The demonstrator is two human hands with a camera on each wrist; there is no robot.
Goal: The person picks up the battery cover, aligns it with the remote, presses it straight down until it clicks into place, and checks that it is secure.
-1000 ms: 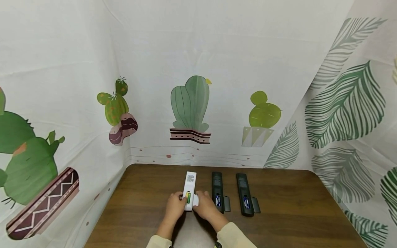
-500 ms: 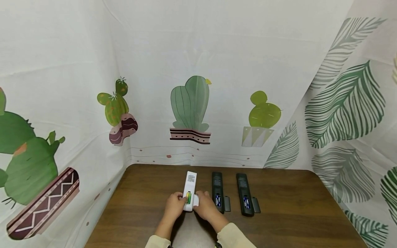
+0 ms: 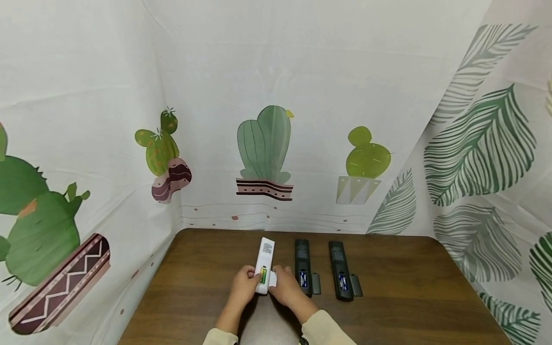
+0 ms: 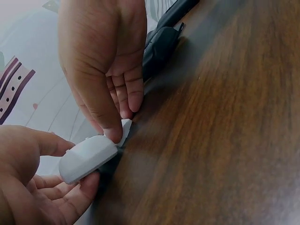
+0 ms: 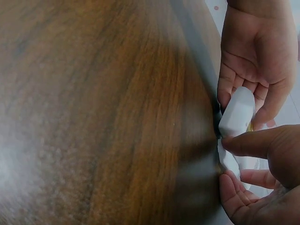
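Observation:
My left hand [image 3: 244, 286] grips a white remote control [image 3: 266, 255] by its sides, thumb on the edge beside the uncovered battery compartment. A green-and-yellow battery [image 3: 263, 275] shows inside. Against the remote's right side, my right hand [image 3: 286, 286] pinches a small white battery cover [image 3: 273, 279]. From the left wrist view, the near end of the remote [image 4: 89, 158] appears between left thumb and fingers, raised a little off the table. Seen from the right wrist, the cover [image 5: 228, 161] lies between right thumb and fingertips, close beside the remote.
Two black remotes lie to the right, one nearer [image 3: 302, 256] and one farther [image 3: 338, 254], both with blue batteries exposed. A dark cover sits beside each: the nearer one [image 3: 316, 283], the farther one [image 3: 356, 285]. Printed cloth [image 3: 319, 96] hangs behind the wooden table [image 3: 401, 287].
The white remote has tilted slightly, its far end shifting a little to the right. Both hands keep their hold with almost no movement.

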